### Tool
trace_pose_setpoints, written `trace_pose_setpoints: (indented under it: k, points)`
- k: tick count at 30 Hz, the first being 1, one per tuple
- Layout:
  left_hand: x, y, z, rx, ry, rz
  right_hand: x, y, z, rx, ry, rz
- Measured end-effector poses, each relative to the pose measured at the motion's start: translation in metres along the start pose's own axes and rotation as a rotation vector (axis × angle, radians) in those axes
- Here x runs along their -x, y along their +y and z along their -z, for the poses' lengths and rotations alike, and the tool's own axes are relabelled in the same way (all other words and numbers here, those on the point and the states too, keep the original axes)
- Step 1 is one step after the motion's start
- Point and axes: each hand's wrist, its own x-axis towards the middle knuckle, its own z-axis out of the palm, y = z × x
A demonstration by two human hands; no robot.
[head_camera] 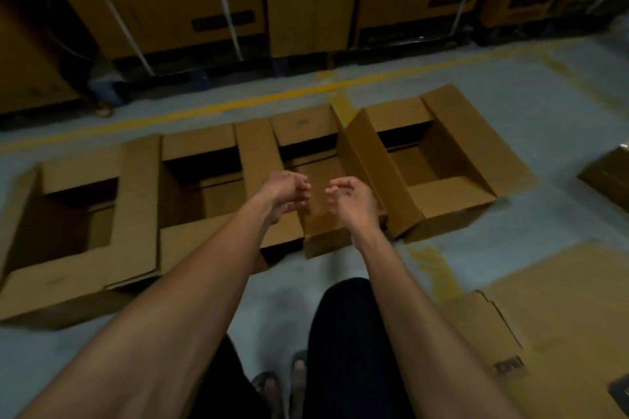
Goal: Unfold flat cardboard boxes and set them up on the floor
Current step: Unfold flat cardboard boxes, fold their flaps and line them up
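Boxes: I count four set-up boxes [299, 180] in a row on the floor [527, 119], flaps spread, running left to right ahead of me.
Flat stock: the flat cardboard [561, 316] lies low on my right, nearer the right arm.
Left hand [286, 192]: stretched out over the third box, fingers loosely curled, holding nothing.
Right hand [352, 197]: alongside, same loose curl, empty; the two hands apart.
Next, I judge: swing right for a flat sheet.

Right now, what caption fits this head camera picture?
Two empty hands, left and right, above four open cardboard boxes.
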Motion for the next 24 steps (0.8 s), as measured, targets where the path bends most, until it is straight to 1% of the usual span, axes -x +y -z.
trace_pose_setpoints:
  k: [7,9,15,20,24]
  points:
    - [-0.017,-0.021,0.146,0.124,0.224,0.005,-0.002,-0.022,-0.139,0.224,-0.228,0.117]
    - [-0.023,-0.036,0.184,0.169,0.295,0.016,0.000,-0.021,-0.180,0.275,-0.303,0.128]
    - [-0.038,-0.096,0.278,0.224,0.519,0.062,0.005,-0.012,-0.293,0.504,-0.535,0.270]
    - [-0.059,-0.148,0.335,0.096,0.675,0.120,0.007,0.014,-0.357,0.673,-0.667,0.346]
    - [-0.062,-0.190,0.367,-0.103,0.793,0.231,0.013,0.035,-0.385,0.751,-0.704,0.450]
